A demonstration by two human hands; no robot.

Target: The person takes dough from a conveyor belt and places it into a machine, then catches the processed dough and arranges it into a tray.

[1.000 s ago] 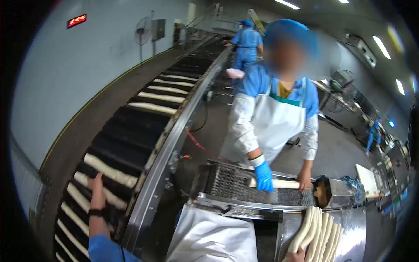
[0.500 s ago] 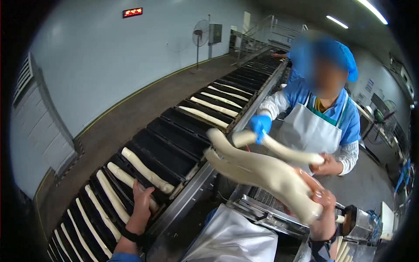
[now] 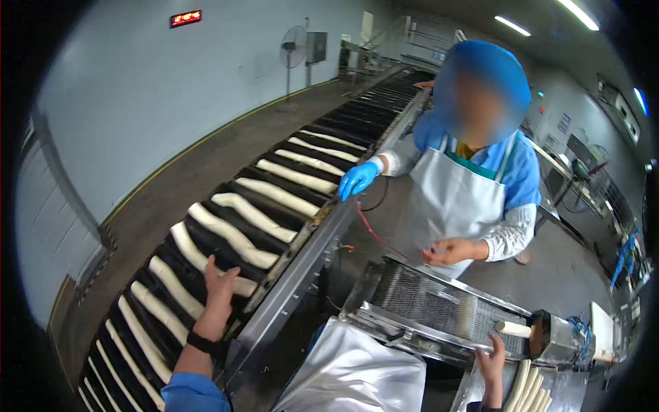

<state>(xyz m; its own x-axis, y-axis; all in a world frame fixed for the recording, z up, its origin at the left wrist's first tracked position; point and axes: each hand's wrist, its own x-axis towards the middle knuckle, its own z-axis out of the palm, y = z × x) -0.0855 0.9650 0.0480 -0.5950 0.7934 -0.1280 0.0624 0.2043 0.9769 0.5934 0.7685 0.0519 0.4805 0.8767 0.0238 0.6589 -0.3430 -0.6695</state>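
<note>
My left hand, fingers spread, rests at the near end of a long pale dough strip lying in a dark pan slot of the conveyor. More dough strips lie in the slots beyond it, and others in those closer to me. My right hand is empty with its fingers apart, beside the metal side of a mesh belt. Just right of it, several dough sticks lie side by side on a metal surface. A short dough piece sits at the machine outlet.
Across the mesh belt stands a co-worker in a white apron. Their blue-gloved hand is by the conveyor's metal rail; their bare hand is over the belt's far side. A fan stands by the wall.
The dough strips my right hand held have left it, and that hand has moved down to the right. The co-worker has let go of a strip. Slots that were bare now hold dough.
</note>
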